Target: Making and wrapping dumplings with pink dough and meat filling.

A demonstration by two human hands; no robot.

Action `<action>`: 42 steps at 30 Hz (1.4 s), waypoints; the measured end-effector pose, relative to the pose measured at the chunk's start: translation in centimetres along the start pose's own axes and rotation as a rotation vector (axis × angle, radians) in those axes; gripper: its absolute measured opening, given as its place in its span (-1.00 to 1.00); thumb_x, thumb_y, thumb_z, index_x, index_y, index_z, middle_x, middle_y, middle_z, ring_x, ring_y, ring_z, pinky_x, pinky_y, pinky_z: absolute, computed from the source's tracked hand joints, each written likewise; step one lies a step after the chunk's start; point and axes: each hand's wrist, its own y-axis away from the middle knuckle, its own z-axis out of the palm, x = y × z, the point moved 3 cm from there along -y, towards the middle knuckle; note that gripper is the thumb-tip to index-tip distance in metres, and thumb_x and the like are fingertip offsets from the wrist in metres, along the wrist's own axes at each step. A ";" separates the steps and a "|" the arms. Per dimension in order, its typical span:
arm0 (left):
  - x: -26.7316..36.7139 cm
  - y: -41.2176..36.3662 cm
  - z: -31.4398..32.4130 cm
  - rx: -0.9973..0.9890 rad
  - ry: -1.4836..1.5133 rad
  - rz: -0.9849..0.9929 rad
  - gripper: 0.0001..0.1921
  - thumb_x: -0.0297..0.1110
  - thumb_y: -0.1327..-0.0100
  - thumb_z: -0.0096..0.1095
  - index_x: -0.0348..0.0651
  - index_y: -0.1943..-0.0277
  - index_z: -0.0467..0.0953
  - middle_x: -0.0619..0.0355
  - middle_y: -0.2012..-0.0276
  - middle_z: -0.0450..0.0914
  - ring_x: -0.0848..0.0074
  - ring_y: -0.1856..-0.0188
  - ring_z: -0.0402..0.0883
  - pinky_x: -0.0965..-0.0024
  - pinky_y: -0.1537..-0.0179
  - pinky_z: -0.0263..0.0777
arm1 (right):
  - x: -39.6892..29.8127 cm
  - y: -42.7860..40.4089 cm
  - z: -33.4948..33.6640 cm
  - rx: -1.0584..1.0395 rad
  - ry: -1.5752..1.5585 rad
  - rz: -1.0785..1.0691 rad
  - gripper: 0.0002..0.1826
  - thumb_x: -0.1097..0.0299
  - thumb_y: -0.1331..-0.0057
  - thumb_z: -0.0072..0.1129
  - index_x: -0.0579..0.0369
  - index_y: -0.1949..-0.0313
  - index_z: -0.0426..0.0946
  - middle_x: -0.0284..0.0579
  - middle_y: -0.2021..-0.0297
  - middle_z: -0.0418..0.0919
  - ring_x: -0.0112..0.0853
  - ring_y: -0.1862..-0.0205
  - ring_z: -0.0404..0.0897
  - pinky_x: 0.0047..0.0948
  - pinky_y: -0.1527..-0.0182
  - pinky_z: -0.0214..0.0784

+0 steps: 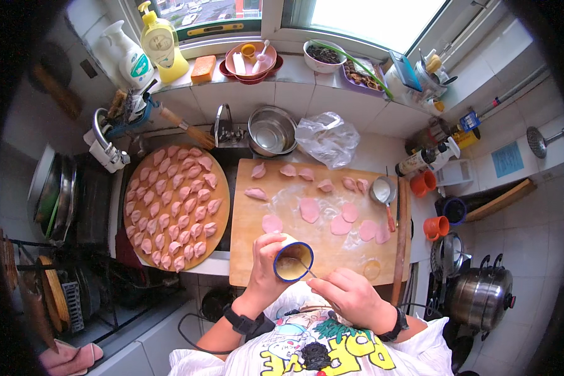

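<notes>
My left hand (265, 263) is closed round a blue-rimmed cup (293, 261), tilted so that its yellowish inside shows. Between the fingers of my right hand (348, 296) is a thin metal utensil (309, 270) whose far end reaches into the cup. Beyond the hands lies a floured wooden board (291, 244) with several flat pink dough wrappers (309, 210) and several folded pink dumplings (259, 170). To the left, a round wooden board (136, 207) bears rows of pink dumplings (161, 187). A small sieve or ladle (382, 190) with white powder rests at the board's upper right.
A rolling pin or wooden rod (401, 239) lies along the board's right edge. Behind the board are a metal pot (272, 130) and a crumpled plastic bag (329, 138). Orange mugs (423, 183) and a lidded steel pot (479, 293) stand at right. A faucet (108, 136) is at left.
</notes>
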 end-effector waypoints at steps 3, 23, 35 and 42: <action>-0.1 0.2 -0.2 0.026 0.012 0.002 -0.11 -0.43 0.19 0.74 -0.08 -0.14 0.16 -0.06 -0.13 0.34 0.01 -0.26 0.38 0.08 -0.25 0.37 | -0.5 -0.2 -0.6 0.017 -0.067 -0.009 -0.60 0.47 -0.15 0.19 0.15 -0.03 0.54 -0.16 0.32 0.54 -0.26 0.29 0.58 -0.32 0.26 0.45; -0.2 -0.1 0.4 0.047 0.056 -0.039 -0.13 -0.46 0.18 0.72 -0.10 -0.17 0.23 -0.04 -0.12 0.37 0.03 -0.22 0.39 0.09 -0.21 0.36 | 1.0 0.2 0.7 0.105 0.090 -0.060 -0.56 0.48 -0.10 0.21 0.16 -0.03 0.59 -0.13 0.25 0.58 -0.29 0.30 0.59 -0.38 0.28 0.48; -0.3 -0.3 0.1 0.059 0.167 -0.059 -0.11 -0.51 0.22 0.72 -0.09 -0.15 0.19 -0.04 -0.12 0.35 0.10 -0.23 0.39 0.15 -0.20 0.40 | 0.6 0.3 0.0 0.062 -0.032 -0.166 -0.55 0.46 -0.09 0.22 0.14 -0.04 0.57 -0.20 0.27 0.54 -0.36 0.37 0.51 -0.40 0.31 0.44; -0.2 -0.4 0.1 0.059 0.132 -0.034 -0.12 -0.49 0.20 0.72 -0.10 -0.15 0.20 -0.04 -0.11 0.36 0.09 -0.22 0.40 0.15 -0.21 0.39 | 0.8 -0.2 -0.7 0.068 0.093 -0.122 -0.55 0.47 -0.07 0.21 0.19 -0.02 0.57 -0.18 0.26 0.55 -0.34 0.34 0.55 -0.40 0.27 0.46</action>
